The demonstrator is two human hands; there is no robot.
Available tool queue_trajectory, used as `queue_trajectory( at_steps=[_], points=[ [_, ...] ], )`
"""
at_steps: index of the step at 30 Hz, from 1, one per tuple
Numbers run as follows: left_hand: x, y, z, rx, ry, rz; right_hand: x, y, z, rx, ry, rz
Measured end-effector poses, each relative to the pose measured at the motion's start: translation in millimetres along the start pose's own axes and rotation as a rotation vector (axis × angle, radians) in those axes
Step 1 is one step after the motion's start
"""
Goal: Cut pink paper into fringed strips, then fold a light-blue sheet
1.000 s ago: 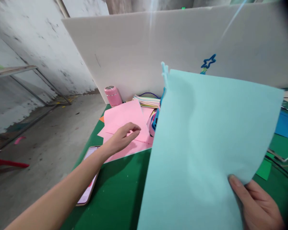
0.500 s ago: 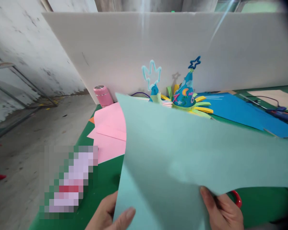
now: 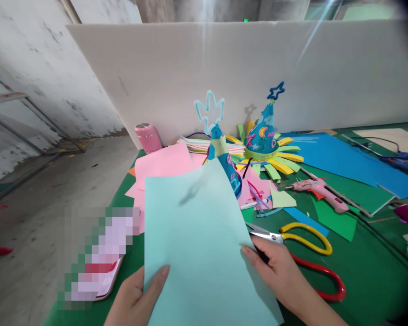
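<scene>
A pale teal sheet of paper is held up between both hands, tilted, with its far edge rising in front of the cone hats. My left hand pinches its left edge, thumb on top. My right hand grips the right edge, also with the thumb on top; its other fingers are hidden. Just beyond the right hand lies a pair of scissors with one yellow and one red handle, partly covered by that hand. The sheet hides part of a small blue cone hat topped with a light blue pipe-cleaner crown shape.
A larger decorated blue cone hat stands at the back. A pink glue gun with its cord lies right, near blue card. Pink paper, a pink bottle and a partly blurred phone are left.
The sheet, which spread far to the right, now looks much narrower, as if folded over. My right hand has moved up and left with it, uncovering the scissors and glue gun.
</scene>
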State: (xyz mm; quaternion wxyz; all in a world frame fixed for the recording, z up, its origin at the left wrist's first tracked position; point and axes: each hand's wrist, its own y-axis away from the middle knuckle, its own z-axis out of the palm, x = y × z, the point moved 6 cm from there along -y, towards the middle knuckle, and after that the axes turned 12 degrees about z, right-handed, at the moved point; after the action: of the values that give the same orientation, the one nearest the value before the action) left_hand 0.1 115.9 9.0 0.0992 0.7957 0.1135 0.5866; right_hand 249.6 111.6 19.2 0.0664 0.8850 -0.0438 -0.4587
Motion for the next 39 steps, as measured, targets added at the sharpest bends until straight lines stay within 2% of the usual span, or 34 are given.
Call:
queue_trajectory(
  at_steps=[5,9,12,16,20,23,26,30,33,35,37,38,39],
  points=[
    [11.4,-28.2,7.9,-0.082,-0.309,0.260,8.1,-10.9,-11.2,0.197,0.225,-0.034],
    [19.0,-44.1,12.1,-0.011,-0.711,0.525,14.6,-13.5,-24.1,0.281,0.267,-0.010],
    [19.9,-48.2,14.4,0.008,-0.875,0.583,12.6,-8.7,-33.2,0.340,0.324,-0.046],
    [17.8,-51.7,15.0,-0.013,-0.885,0.561,10.4,-9.1,-31.5,0.314,0.343,-0.084],
    [19.4,-52.1,12.2,0.040,-0.827,0.641,10.2,-25.1,-23.2,0.295,0.254,-0.059],
    [19.1,-44.3,4.4,0.092,-0.748,0.687,8.0,-32.9,-16.2,0.229,0.124,-0.068],
    [19.5,-29.5,-5.1,0.146,-0.716,0.724,5.4,-25.3,-14.9,0.195,0.082,-0.116],
    [25.3,-21.4,-2.1,0.193,-0.718,0.790,11.8,-16.3,-29.3,0.314,0.001,-0.088],
    [31.2,-33.7,11.2,0.215,-0.639,0.787,15.6,-20.0,-40.4,0.396,-0.049,-0.032],
    [32.2,-45.2,23.3,0.160,-0.598,0.752,12.8,-14.2,-46.0,0.493,-0.073,-0.038],
    [31.9,-52.3,32.3,0.112,-0.586,0.736,2.9,4.2,-41.6,0.578,-0.020,-0.146],
    [31.0,-54.1,35.1,0.094,-0.585,0.732,-5.5,14.8,-27.5,0.487,0.046,-0.268],
    [29.7,-55.1,36.9,0.081,-0.585,0.727,-13.6,27.4,-7.2,0.338,0.115,-0.411]
  ],
)
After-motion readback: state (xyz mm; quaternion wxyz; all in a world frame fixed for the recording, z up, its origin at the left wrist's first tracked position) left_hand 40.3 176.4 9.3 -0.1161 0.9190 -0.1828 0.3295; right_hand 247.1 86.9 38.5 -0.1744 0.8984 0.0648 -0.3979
